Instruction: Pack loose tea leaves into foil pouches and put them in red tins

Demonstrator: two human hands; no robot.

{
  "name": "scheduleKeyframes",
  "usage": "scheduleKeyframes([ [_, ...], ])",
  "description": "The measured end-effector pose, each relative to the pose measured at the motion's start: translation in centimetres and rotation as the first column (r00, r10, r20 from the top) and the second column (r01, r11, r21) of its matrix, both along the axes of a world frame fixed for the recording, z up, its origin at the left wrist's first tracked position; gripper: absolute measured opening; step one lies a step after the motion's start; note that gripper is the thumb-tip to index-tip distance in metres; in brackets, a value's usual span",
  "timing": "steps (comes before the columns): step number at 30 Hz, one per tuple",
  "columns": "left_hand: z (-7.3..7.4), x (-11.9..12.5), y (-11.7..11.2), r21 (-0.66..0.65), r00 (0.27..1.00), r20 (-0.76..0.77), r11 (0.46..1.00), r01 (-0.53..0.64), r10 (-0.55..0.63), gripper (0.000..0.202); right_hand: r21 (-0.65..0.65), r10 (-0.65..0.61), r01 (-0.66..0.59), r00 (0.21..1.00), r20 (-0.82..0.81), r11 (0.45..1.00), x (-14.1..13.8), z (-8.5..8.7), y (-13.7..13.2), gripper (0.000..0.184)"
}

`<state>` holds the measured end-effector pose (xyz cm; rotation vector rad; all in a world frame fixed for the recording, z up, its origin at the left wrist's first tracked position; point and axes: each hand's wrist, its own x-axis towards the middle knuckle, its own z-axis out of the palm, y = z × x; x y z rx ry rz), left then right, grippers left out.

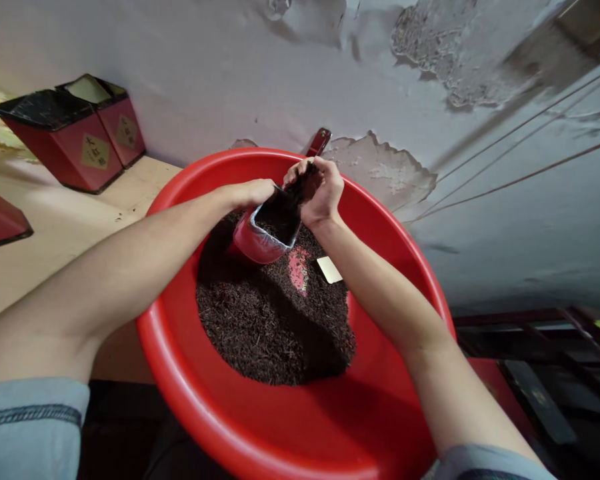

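Observation:
My left hand (254,193) grips the side of a red container (260,248) with a rounded square mouth and a worn, pale rim. Dark tea leaves lie inside it, and it is tilted just over the heap. At its far end my right hand (325,190) is curled, with dark leaves (307,177) in the palm and fingers. Below both hands a broad pile of loose tea leaves (265,327) covers the bottom of a large red basin (395,413). A small cream-coloured card (329,269) rests on the leaves beside my right forearm.
Two red tins with yellow labels, a nearer one (75,143) and a farther one (123,127), stand on a pale tabletop (145,183). Another red tin (0,217) shows at the left edge. A red handle (320,141) juts above the basin's far rim, near the peeling wall (205,73).

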<state>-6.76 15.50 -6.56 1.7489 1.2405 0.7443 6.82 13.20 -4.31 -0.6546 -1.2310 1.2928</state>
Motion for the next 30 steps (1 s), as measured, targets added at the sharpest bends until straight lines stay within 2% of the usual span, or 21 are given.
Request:
scheduleKeyframes([
  [3,0.1,-0.2,-0.1,0.011,0.997,-0.073,1.0,0.019,-0.018,0.006,0.055,0.019,-0.025,0.995,0.095,0.998,0.7,0.0,0.1,0.052],
  [6,0.2,-0.3,-0.2,0.007,0.994,-0.088,0.998,0.061,-0.06,0.005,0.126,-0.031,0.007,0.982,0.189,0.992,2.4,-0.8,1.1,0.047],
  [9,0.2,-0.3,-0.1,0.011,0.995,-0.086,0.998,0.056,-0.054,0.005,0.195,-0.173,0.124,0.949,0.263,0.973,5.1,-2.7,2.9,0.039],
  [11,0.2,-0.3,-0.1,0.009,0.995,-0.095,0.999,0.044,-0.043,0.003,0.211,-0.285,0.216,0.873,0.396,0.953,7.2,-4.7,4.0,0.031],
  [12,0.2,-0.3,-0.1,0.002,0.994,-0.099,0.999,0.04,-0.039,0.003,0.207,-0.328,0.255,0.783,0.529,0.944,8.2,-5.8,4.4,0.025],
  [13,0.2,-0.3,-0.1,-0.009,0.994,-0.103,0.999,0.039,-0.04,0.005,0.189,-0.324,0.273,0.634,0.702,0.943,9.1,-6.9,4.6,0.022],
  [15,0.2,-0.3,-0.1,-0.018,0.993,-0.113,0.999,0.033,-0.035,0.007,0.124,-0.212,0.297,0.286,0.935,0.947,10.3,-9.1,4.5,0.026],
  [16,0.2,-0.3,-0.1,-0.02,0.992,-0.12,0.999,0.03,-0.032,0.008,0.094,-0.146,0.307,0.151,0.978,0.947,10.7,-10.2,4.2,0.029],
  [17,0.2,-0.3,0.0,-0.018,0.991,-0.127,0.999,0.027,-0.029,0.009,0.073,-0.101,0.316,0.072,0.992,0.946,10.9,-11.2,3.7,0.032],
  [20,0.2,-0.2,0.0,0.016,0.989,-0.148,1.0,0.01,-0.008,0.013,0.101,-0.087,0.279,-0.062,0.994,0.955,10.6,-13.8,1.8,0.041],
  [23,0.4,-0.1,-0.2,0.029,0.986,-0.164,0.999,-0.026,0.03,0.014,0.104,-0.08,0.108,-0.212,0.974,0.989,9.8,-15.4,-0.9,0.046],
  [24,0.4,-0.1,-0.3,0.019,0.985,-0.169,0.999,-0.036,0.039,0.014,0.088,-0.075,0.046,-0.228,0.971,0.995,9.5,-15.6,-2.0,0.046],
  [26,0.6,0.0,-0.5,-0.003,0.982,-0.182,0.999,-0.049,0.048,0.014,0.039,-0.049,-0.052,-0.203,0.978,0.998,9.3,-15.9,-4.2,0.044],
  [30,0.6,0.1,-0.7,0.011,0.979,-0.196,0.998,-0.055,0.056,0.021,-0.098,0.086,-0.109,-0.115,0.99,0.989,9.6,-15.8,-8.7,0.034],
])
